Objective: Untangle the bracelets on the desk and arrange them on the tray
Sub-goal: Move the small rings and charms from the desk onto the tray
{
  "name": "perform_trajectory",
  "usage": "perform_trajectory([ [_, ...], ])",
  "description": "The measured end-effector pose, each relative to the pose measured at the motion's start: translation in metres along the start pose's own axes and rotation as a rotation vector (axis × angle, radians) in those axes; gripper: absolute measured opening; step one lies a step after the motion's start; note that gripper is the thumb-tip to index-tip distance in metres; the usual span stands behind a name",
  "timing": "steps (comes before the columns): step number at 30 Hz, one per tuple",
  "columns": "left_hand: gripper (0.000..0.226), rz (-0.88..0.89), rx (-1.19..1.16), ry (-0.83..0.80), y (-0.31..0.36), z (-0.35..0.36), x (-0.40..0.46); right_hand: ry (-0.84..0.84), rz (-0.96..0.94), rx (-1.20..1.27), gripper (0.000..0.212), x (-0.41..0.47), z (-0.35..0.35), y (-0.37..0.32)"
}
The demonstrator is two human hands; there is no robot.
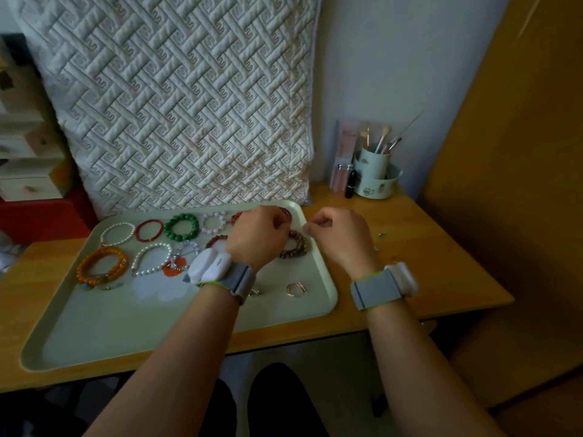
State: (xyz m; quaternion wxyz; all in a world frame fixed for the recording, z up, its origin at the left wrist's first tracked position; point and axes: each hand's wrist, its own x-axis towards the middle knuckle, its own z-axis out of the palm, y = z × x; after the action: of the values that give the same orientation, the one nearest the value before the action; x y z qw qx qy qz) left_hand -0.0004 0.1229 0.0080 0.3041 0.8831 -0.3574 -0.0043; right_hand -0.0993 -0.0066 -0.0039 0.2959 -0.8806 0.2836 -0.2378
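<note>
Pale-green tray runs lengthwise left-right; hands pinch at its far-right corner.

The one camera sits on my head, looking forward and down at the desk and tray, close up.

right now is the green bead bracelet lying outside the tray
No, the green bead bracelet lies inside the tray, in its far row.
</note>
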Motion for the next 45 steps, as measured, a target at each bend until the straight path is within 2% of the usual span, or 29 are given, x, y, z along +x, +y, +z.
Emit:
perform_trajectory([
  [11, 0.024, 0.189, 0.047, -0.152, 0.053, 0.044, 0.031, 0.151, 0.210, -0.043, 0.008, 0.005, -0.050, 0.065],
  [20, 0.022, 0.216, 0.085, -0.269, 0.082, 0.085, 0.046, 0.149, 0.362, -0.123, 0.008, -0.002, -0.067, 0.097],
  [25, 0.034, 0.207, 0.123, -0.370, 0.093, 0.108, 0.049, 0.102, 0.443, -0.221, 0.012, -0.012, -0.075, 0.110],
  [30, 0.030, 0.215, 0.163, -0.364, 0.101, 0.120, 0.047, 0.024, 0.473, -0.253, 0.021, -0.018, -0.075, 0.117],
  [36, 0.024, 0.222, 0.197, -0.369, 0.106, 0.120, 0.048, 0.014, 0.483, -0.258, 0.021, -0.021, -0.076, 0.112],
  [41, 0.023, 0.251, 0.221, -0.344, 0.105, 0.115, 0.045, 0.022, 0.520, -0.272, 0.033, -0.025, -0.076, 0.106],
  [45, 0.025, 0.274, 0.178, -0.325, 0.103, 0.107, 0.044, -0.015, 0.523, -0.257, 0.024, -0.027, -0.078, 0.099],
])
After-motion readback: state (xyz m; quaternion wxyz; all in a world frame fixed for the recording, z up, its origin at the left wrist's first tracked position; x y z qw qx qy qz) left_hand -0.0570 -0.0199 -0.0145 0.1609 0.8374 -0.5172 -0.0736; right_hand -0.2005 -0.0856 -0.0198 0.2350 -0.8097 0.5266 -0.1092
